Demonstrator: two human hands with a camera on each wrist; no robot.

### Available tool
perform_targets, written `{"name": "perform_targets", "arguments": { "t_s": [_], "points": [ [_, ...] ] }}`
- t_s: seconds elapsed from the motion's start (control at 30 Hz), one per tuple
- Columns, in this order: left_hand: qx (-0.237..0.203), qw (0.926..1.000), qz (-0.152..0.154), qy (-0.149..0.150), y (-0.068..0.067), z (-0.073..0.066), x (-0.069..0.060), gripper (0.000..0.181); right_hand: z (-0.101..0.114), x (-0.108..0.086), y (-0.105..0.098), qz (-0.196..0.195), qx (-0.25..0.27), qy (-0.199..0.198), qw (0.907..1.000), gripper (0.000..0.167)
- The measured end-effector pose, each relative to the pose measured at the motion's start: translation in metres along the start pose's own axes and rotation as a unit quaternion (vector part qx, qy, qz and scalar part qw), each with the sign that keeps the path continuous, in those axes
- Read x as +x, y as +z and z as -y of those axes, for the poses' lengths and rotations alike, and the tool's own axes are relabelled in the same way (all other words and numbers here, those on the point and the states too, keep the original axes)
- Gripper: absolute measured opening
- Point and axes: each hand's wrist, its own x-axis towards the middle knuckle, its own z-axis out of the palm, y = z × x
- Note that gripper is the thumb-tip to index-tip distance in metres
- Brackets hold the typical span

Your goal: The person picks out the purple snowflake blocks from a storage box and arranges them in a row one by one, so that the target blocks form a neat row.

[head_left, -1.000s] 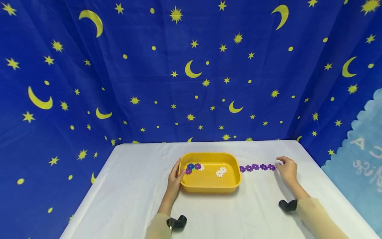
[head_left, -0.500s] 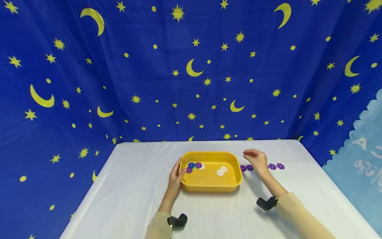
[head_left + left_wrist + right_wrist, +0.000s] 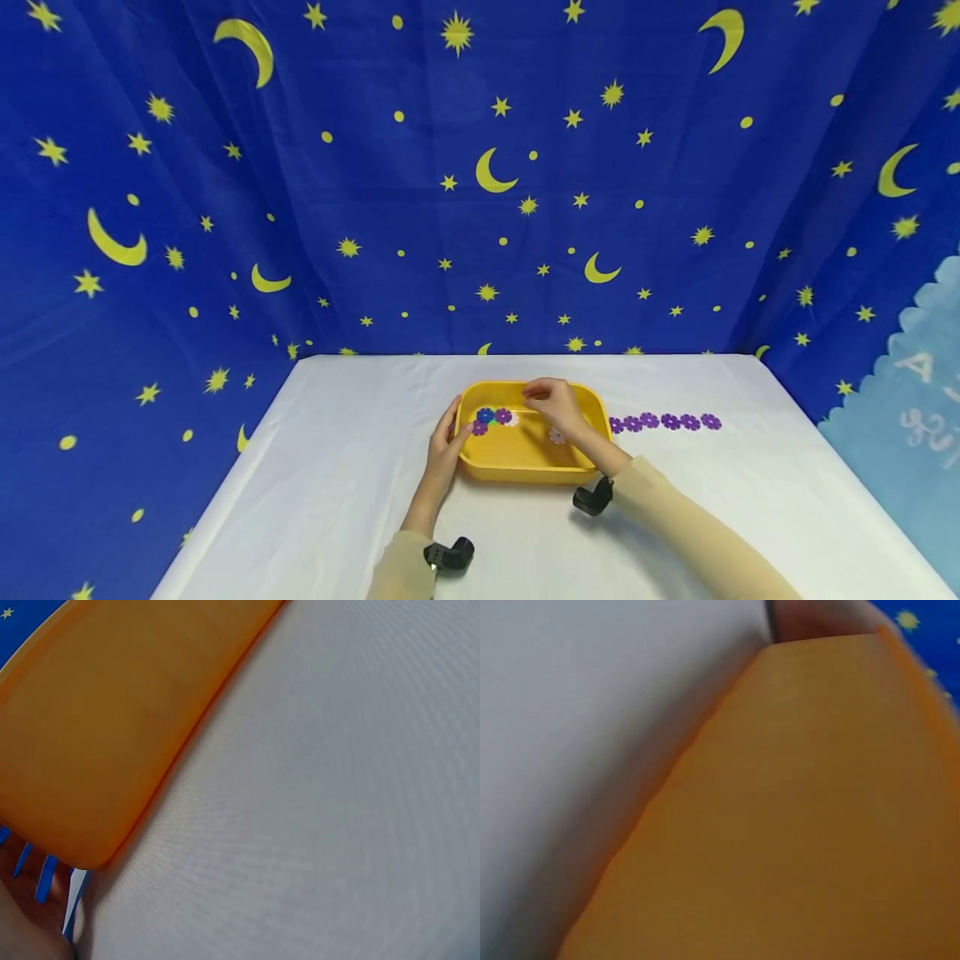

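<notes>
My left hand grips the left end of a yellow plastic tub, its thumb over the rim and its fingers outside. Over the tub's right half hovers my right hand, fingers loosely bent, with no piece visible in them. Inside at the left lie a blue snowflake disc, purple snowflake discs and a white snowflake disc, with a bit of green among them. Another white disc shows under my right wrist. In both wrist views the tub's wall fills much of the picture.
A row of several purple snowflake discs runs rightward from the tub over the white tablecloth. Behind the table hangs a blue curtain with yellow moons and stars. A light-blue lettered panel stands at the right.
My right hand has moved left from the right end of the purple row to above the tub. One more purple disc shows at that end. The left hand has stayed on the tub.
</notes>
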Motion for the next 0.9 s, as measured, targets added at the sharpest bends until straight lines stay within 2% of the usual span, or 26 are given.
{"name": "perform_targets", "arguments": {
  "t_s": [0.1, 0.13, 0.23, 0.33, 0.37, 0.5, 0.57, 0.6, 0.67, 0.8, 0.9],
  "points": [
    [-0.013, 0.9999, 0.004, 0.002, 0.002, 0.002, 0.002, 0.056, -0.003, 0.007, 0.015, 0.044, -0.006, -0.018, 0.9989, 0.02],
    [-0.017, 0.9998, 0.003, 0.006, 0.003, 0.006, 0.003, 0.056, -0.004, 0.008, 0.018, 0.054, -0.01, -0.018, 0.9983, 0.021],
    [-0.025, 0.9997, 0.007, 0.002, 0.003, 0.005, 0.003, 0.056, -0.011, 0.011, 0.027, 0.076, -0.031, -0.017, 0.9965, 0.025],
    [-0.019, 0.9998, 0.008, 0.004, 0.002, 0.003, 0.002, 0.056, -0.021, 0.014, 0.034, 0.094, -0.046, -0.037, 0.9938, 0.027],
    [-0.018, 0.9998, 0.01, 0.0, 0.001, -0.001, 0.0, 0.057, -0.035, 0.018, 0.038, 0.101, -0.049, -0.064, 0.9916, 0.027],
    [-0.013, 0.9999, 0.011, 0.0, -0.001, -0.001, -0.001, 0.057, -0.043, 0.02, 0.045, 0.122, -0.064, -0.084, 0.9869, 0.028],
    [-0.015, 0.9998, 0.01, 0.001, 0.0, -0.001, -0.001, 0.058, -0.042, 0.019, 0.047, 0.119, -0.08, -0.083, 0.9862, 0.028],
    [-0.016, 0.9998, 0.009, 0.001, 0.0, -0.001, -0.001, 0.058, -0.029, 0.015, 0.046, 0.117, -0.089, -0.062, 0.9872, 0.028],
    [-0.019, 0.9998, 0.007, -0.001, 0.0, -0.001, -0.001, 0.058, -0.025, 0.013, 0.047, 0.107, -0.1, -0.058, 0.9875, 0.028],
    [-0.016, 0.9999, 0.005, -0.004, 0.0, -0.002, -0.001, 0.057, -0.015, 0.011, 0.045, 0.082, -0.081, -0.036, 0.9927, 0.025],
    [-0.006, 1.0, 0.003, -0.004, 0.0, -0.001, -0.001, 0.056, -0.01, 0.01, 0.038, 0.057, -0.054, -0.048, 0.9958, 0.023]
  ]
}}
